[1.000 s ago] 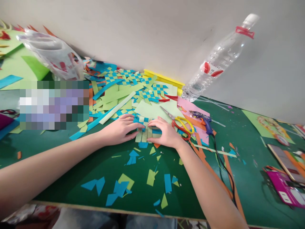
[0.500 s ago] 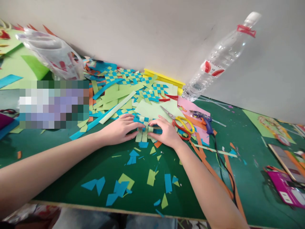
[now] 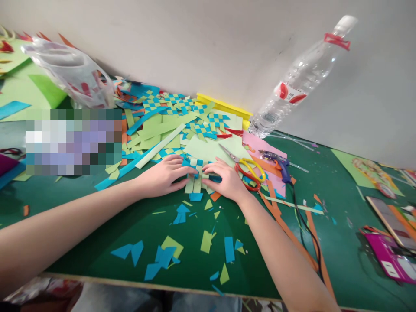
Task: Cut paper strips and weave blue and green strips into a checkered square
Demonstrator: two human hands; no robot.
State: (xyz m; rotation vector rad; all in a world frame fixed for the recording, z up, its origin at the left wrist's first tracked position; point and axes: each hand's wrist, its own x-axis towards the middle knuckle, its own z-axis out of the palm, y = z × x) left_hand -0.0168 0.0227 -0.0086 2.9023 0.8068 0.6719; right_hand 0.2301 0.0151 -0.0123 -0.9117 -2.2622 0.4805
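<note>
Between my hands lies a small woven piece of blue and light green paper strips [image 3: 196, 186], low on the table. My left hand [image 3: 164, 175] grips its left side, the thumb below and the fingers above. On the other side, my right hand [image 3: 225, 180] pinches the strips at the right edge between thumb and forefinger. Parts of the weave are hidden under the fingertips. Just right of my right hand rest scissors with yellow and red handles [image 3: 251, 173], blades pointing up and left.
Finished checkered weaves [image 3: 182, 104] and loose strips pile up behind. A glue gun [image 3: 281, 167] lies on pink paper, its cord [image 3: 302, 225] running forward. Paper scraps [image 3: 164, 255] dot the green table. A plastic bottle [image 3: 289, 91] stands by the wall; a plastic bag [image 3: 74, 78] sits left.
</note>
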